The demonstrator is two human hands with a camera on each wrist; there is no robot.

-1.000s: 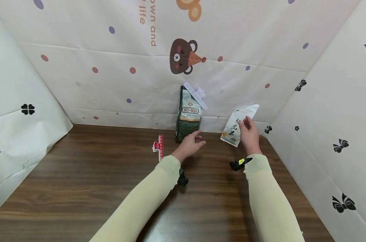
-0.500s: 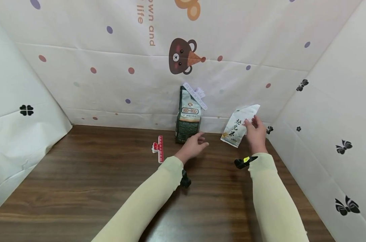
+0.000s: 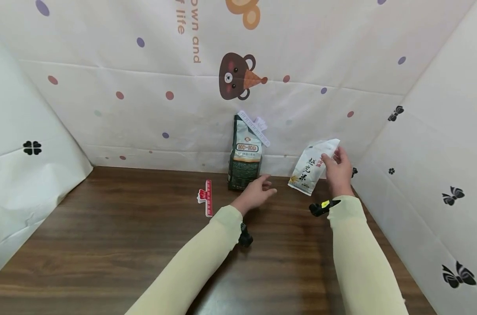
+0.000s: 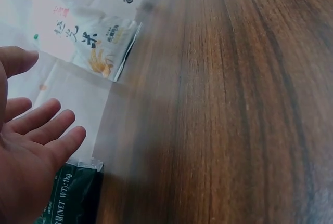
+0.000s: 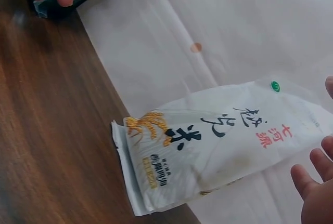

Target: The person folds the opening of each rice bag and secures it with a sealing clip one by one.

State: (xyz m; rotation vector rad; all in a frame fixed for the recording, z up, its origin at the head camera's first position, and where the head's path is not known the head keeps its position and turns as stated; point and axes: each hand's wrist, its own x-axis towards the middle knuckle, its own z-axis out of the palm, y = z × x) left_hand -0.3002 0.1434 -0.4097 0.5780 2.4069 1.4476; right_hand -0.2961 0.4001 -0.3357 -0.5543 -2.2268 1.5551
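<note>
A white rice bag [image 3: 308, 168] with black characters leans against the back wall, tilted to the right. My right hand [image 3: 338, 170] is at its upper right edge, and in the right wrist view its fingertips [image 5: 304, 176] are spread beside the bag, pinching nothing. My left hand [image 3: 255, 193] hovers low in front of a dark green KO-KO bag [image 3: 245, 162]. Its fingers [image 4: 67, 138] are loosely extended and hold nothing. A white sealing clip [image 3: 254, 128] lies slantwise across the green bag's top corner.
On the brown wood table [image 3: 124, 245], a red sealing clip [image 3: 208, 198] lies left of the green bag. Printed white sheeting forms the back wall [image 3: 144, 118] and side walls [image 3: 431, 144] around the tabletop.
My right hand has moved right, from in front of the rice bag to its right edge, uncovering more of the print. My left hand has shifted slightly right. Both bags stay in place.
</note>
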